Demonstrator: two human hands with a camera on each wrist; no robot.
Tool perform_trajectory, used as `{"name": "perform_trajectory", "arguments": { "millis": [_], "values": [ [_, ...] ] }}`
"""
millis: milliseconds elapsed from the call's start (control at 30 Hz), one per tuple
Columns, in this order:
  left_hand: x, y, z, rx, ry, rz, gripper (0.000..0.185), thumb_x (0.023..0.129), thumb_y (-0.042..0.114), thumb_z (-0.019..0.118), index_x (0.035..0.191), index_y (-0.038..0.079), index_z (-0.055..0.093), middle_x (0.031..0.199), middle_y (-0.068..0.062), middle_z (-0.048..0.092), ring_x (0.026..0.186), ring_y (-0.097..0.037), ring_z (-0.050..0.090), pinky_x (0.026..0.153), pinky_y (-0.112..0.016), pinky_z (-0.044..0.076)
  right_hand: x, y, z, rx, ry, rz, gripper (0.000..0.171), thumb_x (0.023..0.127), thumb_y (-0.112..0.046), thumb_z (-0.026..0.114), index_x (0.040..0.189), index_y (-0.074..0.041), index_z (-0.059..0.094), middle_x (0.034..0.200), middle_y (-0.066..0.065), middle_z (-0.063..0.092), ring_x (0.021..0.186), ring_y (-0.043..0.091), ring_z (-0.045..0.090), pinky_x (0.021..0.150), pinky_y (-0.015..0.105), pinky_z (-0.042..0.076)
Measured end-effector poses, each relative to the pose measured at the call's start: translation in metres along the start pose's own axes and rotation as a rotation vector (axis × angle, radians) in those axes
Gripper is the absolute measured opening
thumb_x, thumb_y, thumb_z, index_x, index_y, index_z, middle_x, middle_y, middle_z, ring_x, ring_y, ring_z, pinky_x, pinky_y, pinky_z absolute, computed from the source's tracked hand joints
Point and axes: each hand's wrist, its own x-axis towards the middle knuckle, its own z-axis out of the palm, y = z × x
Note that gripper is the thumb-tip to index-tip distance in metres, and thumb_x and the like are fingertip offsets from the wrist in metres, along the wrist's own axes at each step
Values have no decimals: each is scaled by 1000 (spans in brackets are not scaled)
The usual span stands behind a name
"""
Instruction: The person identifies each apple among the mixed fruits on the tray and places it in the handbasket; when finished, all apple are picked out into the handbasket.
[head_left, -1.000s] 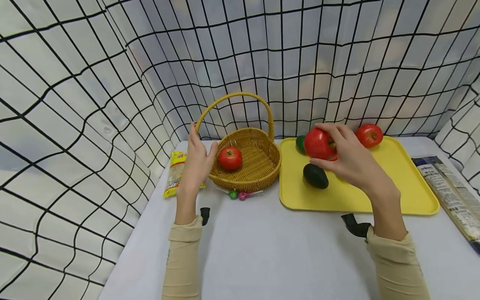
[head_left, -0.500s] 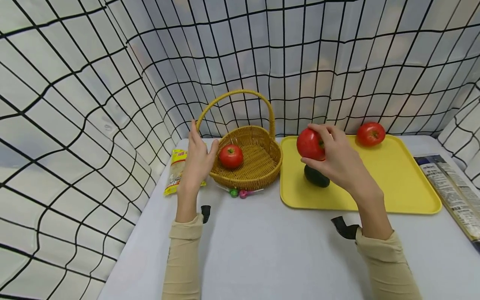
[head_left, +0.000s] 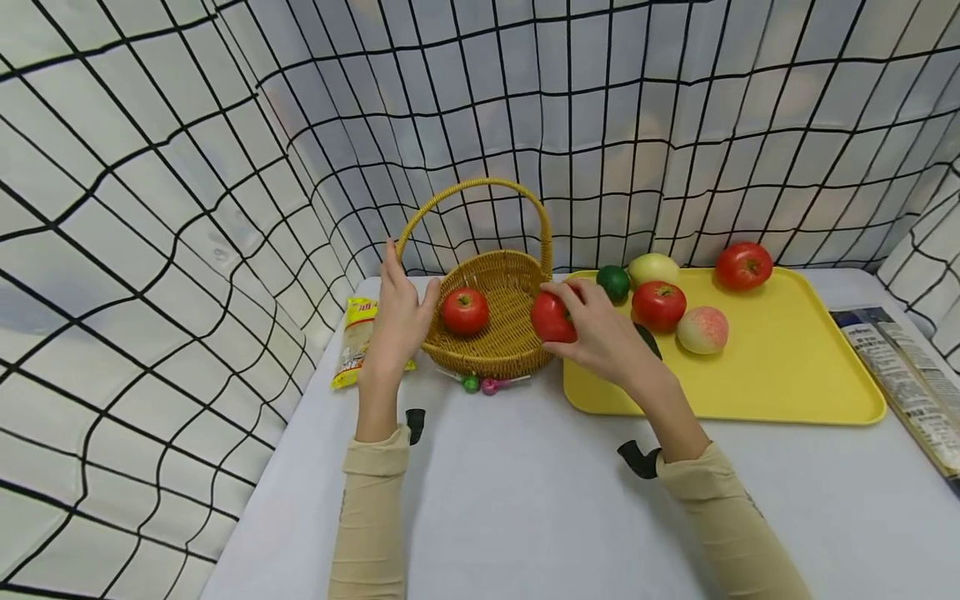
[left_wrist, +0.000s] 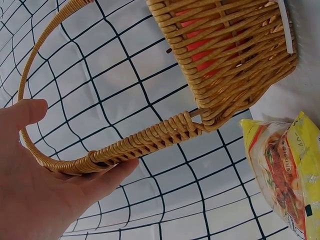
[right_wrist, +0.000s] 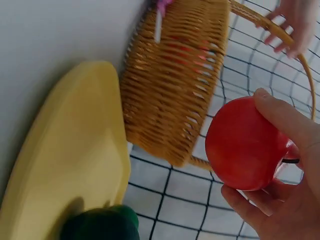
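In the head view my right hand (head_left: 602, 332) holds a red apple (head_left: 552, 317) over the right rim of the wicker basket (head_left: 487, 364). The right wrist view shows thumb and fingers around the apple (right_wrist: 245, 145), its dark stem toward the palm. My left hand (head_left: 397, 325) is at the basket's left side, fingers extended. In the left wrist view, the basket handle (left_wrist: 135, 142) runs between its thumb and straight fingers, which touch the handle. Another red apple (head_left: 464, 312) lies inside the basket.
A yellow tray (head_left: 787, 375) right of the basket bears red apples (head_left: 743, 267), a peach (head_left: 702, 330), a pale green fruit (head_left: 654, 269) and dark green fruits (head_left: 613, 284). A yellow food packet (head_left: 356, 342), lollipops (head_left: 490, 386) and a printed packet (head_left: 896, 375) lie around. Black netting (head_left: 600, 150) stands behind.
My right hand has carried the red apple left from above the tray to the basket's right rim, uncovering fruits on the tray. The left hand stays at the handle.
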Motion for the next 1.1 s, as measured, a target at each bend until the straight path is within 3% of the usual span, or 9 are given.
{"name": "perform_trajectory", "arguments": {
  "millis": [233,467,567,833,933,1100],
  "values": [
    [1,1,0,5,-6,12,90,107,47,45,163,27,-21,174,-14,-4,161,-38,13,128,-57,24,40,-8,19,-96,-118,-58,79,87,-42,81,153,-24,42,148,16,47,132,33,50,99,50,58],
    [1,1,0,9,-13,7,90,107,47,46,163,24,-21,174,-16,-4,161,-38,12,128,-57,24,91,-8,33,-151,-397,-101,78,90,-41,78,154,-22,38,150,18,45,133,34,50,104,53,55],
    [-1,1,0,9,-9,7,90,107,46,46,163,23,-20,174,-16,-3,161,-38,13,127,-57,25,111,-7,37,-186,-475,-88,78,90,-41,78,154,-22,37,153,19,43,138,36,48,109,57,49],
    [-2,-2,-5,18,2,6,91,106,50,45,163,26,-22,174,-17,-4,161,-38,9,128,-58,23,153,-5,47,-439,-503,-150,80,91,-41,78,155,-21,35,157,18,39,149,36,38,125,51,34],
    [-2,-2,-4,5,-4,2,91,107,48,46,163,26,-22,174,-17,-3,161,-38,10,128,-58,24,160,-2,48,-417,-530,-125,81,92,-42,76,156,-20,33,162,19,34,153,37,33,128,52,28],
    [-1,0,-2,-9,-4,13,90,107,45,47,163,24,-20,174,-16,-1,161,-38,14,128,-57,25,160,0,48,-315,-621,-3,82,96,-44,70,160,-20,25,168,20,25,157,40,25,129,55,25]
  ]
}}
